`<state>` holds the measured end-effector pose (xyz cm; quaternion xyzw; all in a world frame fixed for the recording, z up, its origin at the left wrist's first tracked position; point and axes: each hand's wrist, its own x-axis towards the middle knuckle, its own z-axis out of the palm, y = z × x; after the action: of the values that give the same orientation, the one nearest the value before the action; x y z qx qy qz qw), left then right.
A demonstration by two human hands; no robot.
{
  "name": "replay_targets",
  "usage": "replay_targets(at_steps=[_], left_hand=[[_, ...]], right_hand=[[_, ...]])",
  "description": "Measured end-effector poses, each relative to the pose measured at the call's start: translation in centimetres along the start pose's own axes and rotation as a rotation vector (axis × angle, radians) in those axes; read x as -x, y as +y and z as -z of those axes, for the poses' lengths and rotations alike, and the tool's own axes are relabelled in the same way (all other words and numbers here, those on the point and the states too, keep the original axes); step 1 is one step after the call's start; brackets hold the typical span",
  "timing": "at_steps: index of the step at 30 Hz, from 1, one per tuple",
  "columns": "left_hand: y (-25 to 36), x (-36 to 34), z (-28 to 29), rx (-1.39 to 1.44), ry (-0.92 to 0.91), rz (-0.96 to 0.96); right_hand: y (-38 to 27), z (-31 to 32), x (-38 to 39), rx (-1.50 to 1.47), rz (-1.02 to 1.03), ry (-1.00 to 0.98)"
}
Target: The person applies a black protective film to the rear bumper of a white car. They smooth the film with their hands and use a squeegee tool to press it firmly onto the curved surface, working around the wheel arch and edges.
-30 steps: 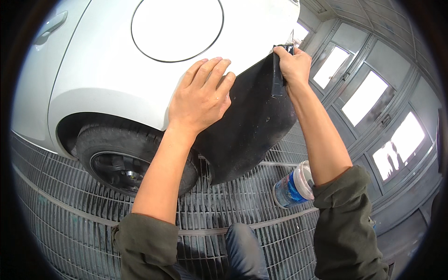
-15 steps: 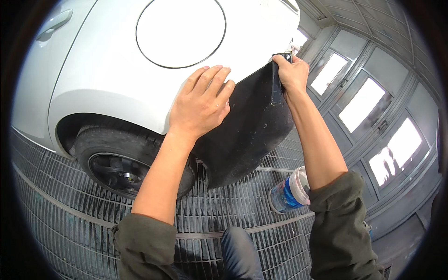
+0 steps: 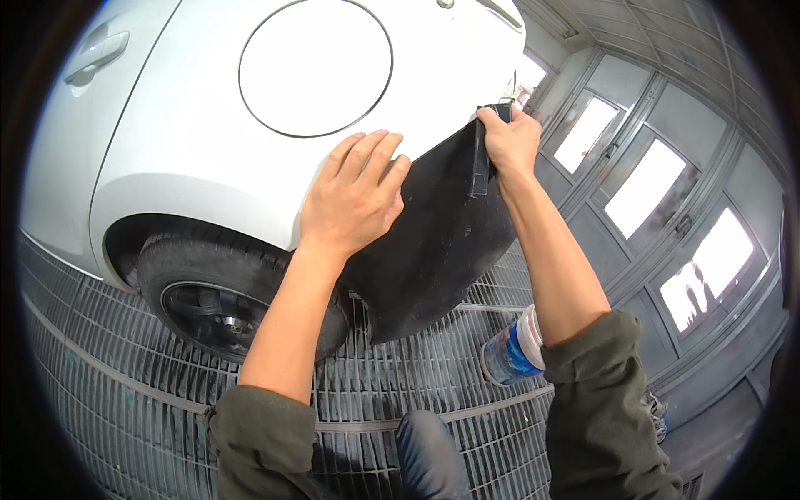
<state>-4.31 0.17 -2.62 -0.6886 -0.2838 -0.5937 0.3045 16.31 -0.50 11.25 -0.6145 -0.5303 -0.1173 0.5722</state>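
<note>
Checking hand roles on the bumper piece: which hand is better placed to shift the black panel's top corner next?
Probably the right hand: it already pinches the black panel at its top corner. The left hand lies flat, fingers spread, across the panel's edge and the white car body.

The white car panel [image 3: 208, 150] walls off everything ahead, and the left hand [image 3: 354, 200] lies flat against it with the black bumper piece [image 3: 433, 250] touching its right edge, so there is no gap on that side — only bare panel up toward the round fuel flap [image 3: 317, 67] and out to the left. The right hand [image 3: 510, 140] grips the piece's top corner, with open air to its right toward the booth wall windows [image 3: 642, 187]. Below, the tyre [image 3: 225, 292] blocks the wheel arch and a plastic bottle [image 3: 510, 354] stands on the floor grating [image 3: 125, 392] just beside the right forearm — between the two forearms the way is open.
</note>
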Motion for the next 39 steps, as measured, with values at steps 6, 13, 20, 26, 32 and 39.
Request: replay_targets(at_steps=[6,13,20,26,32,39], left_hand=[[-0.4,0.4,0.0,-0.009,-0.012,-0.008],[-0.3,0.4,-0.3,-0.067,0.002,-0.012],[-0.4,0.5,0.0,-0.056,0.002,-0.006],[-0.3,0.3,0.0,-0.055,-0.016,-0.011],[-0.2,0.2,-0.2,-0.051,0.002,-0.019],[-0.1,0.3,-0.2,-0.055,-0.007,-0.017]], right_hand=[[0.2,-0.4,0.8,-0.057,0.029,0.019],[0.3,-0.7,0.8,-0.087,0.044,0.034],[0.0,-1.0,1.8,-0.100,0.023,0.048],[0.3,-1.6,1.6,-0.102,0.077,0.135],[-0.1,-1.0,0.7,-0.070,0.050,0.083],[-0.1,-1.0,1.2,-0.073,0.035,0.086]])
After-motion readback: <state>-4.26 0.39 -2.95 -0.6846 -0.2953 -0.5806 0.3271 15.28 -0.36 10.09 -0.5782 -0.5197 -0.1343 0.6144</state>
